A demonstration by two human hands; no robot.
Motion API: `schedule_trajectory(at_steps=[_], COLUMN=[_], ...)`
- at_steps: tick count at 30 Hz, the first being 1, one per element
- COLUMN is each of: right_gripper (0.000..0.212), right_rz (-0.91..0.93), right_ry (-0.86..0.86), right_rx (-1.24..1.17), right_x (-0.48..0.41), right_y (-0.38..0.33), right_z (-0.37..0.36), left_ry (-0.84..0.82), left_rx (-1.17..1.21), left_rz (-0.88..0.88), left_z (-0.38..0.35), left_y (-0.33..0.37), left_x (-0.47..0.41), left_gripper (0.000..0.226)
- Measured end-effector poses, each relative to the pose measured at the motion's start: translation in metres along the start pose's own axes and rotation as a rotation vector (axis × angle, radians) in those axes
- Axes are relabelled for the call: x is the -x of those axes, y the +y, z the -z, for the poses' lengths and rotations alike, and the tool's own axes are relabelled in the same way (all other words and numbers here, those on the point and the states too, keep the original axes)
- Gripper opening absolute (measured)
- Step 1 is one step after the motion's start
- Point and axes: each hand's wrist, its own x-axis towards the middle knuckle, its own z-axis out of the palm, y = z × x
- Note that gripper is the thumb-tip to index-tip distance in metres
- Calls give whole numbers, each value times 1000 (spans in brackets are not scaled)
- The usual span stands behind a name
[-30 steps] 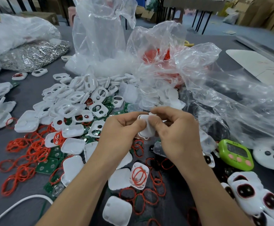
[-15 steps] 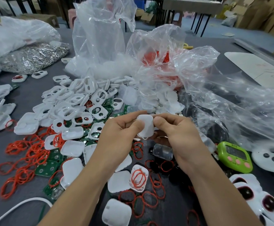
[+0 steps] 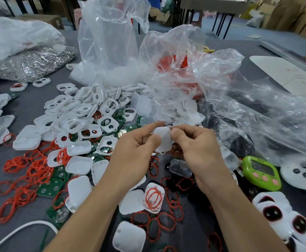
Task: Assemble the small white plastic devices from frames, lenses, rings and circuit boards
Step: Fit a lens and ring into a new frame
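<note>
Fingers (image 3: 153,140) of both hands curl round one small white device (image 3: 163,140), held just above the middle of the grey table (image 3: 23,108). The left hand (image 3: 135,151) pinches its left edge with the thumb on top, and the right hand (image 3: 199,150) pinches its right edge the same way, so the two thumbs face each other across the smooth white shell. A small loop at the lower end of the device points down towards the person. Below the hands a clear lens (image 3: 180,167) lies on the table, near loose red rings (image 3: 26,171) that spread out to the left and in front. Green circuit boards (image 3: 51,186) lie among those rings, some partly under white covers (image 3: 79,164). One open shell (image 3: 153,197) close to the left forearm holds a few red rings. Beyond the left hand sits a heap of white frames (image 3: 86,113) with oval openings. Clear plastic bags (image 3: 112,42) stand and slump behind the heap, one showing red through its wall. A bag of small metal parts (image 3: 34,62) lies at the far left. To the right a green timer (image 3: 261,172) rests on the table, and near it, at the lower right, lie white devices with dark windows (image 3: 276,213). A white cable (image 3: 21,230) curves across the lower left corner.
</note>
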Motion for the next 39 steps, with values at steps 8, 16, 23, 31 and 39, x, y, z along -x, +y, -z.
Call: schedule_trajectory(at_steps=[8,16,23,31,39], right_gripper=[16,12,10,18,19], right_rz=[26,145,319,-132,-164], right_ry=[99,129,177,-97,-135], right_rx=[11,185,373,-236,-283], right_x=[0,6,13,6,6], right_y=[-5,-10,-11,-21,-20], right_z=[2,3,-1,7,9], left_ry=[-159,-165,-194,-187,-239], left_rx=[192,269,297,241,185], left_rz=[76,83,79,16,9], left_z=[3,2,2,10,17], left_y=[5,6,5,6,3], left_x=[-2,-2,-1,-4,-3], left_gripper=[36,36,37,39,42])
